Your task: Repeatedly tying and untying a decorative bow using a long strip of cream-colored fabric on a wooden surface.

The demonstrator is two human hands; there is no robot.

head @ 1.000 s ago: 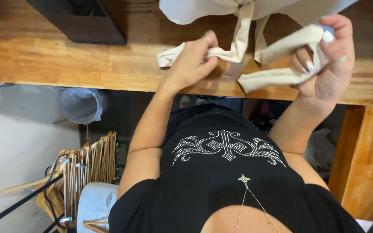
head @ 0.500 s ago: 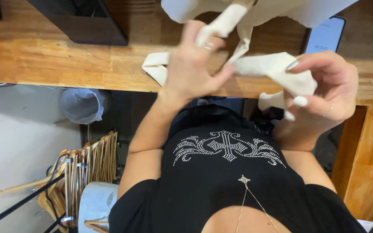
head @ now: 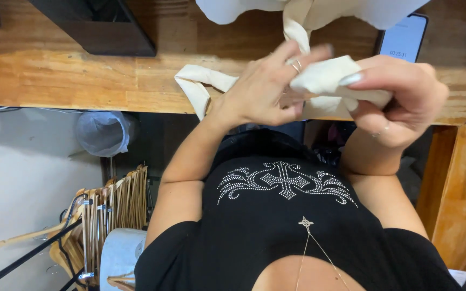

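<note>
Hands, left hand [head: 262,89] and right hand [head: 400,102], grip cream fabric straps [head: 327,78].

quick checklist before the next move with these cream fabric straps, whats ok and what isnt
1. Left hand has a strap: ok, its fingers lie over the cream strap at the wooden table edge.
2. Right hand grip on fabric: ok, fingers closed around a bunched cream strap end.
3. Straps free of tangles: cannot tell, the hands cover where they cross.
4. Strap joined to the white cloth above: cannot tell, the join runs out of view.
5. Phone clear of the fabric: not ok, cloth overlaps its top.
6. Loose strap loop on the table: ok, it rests near the edge.
</note>
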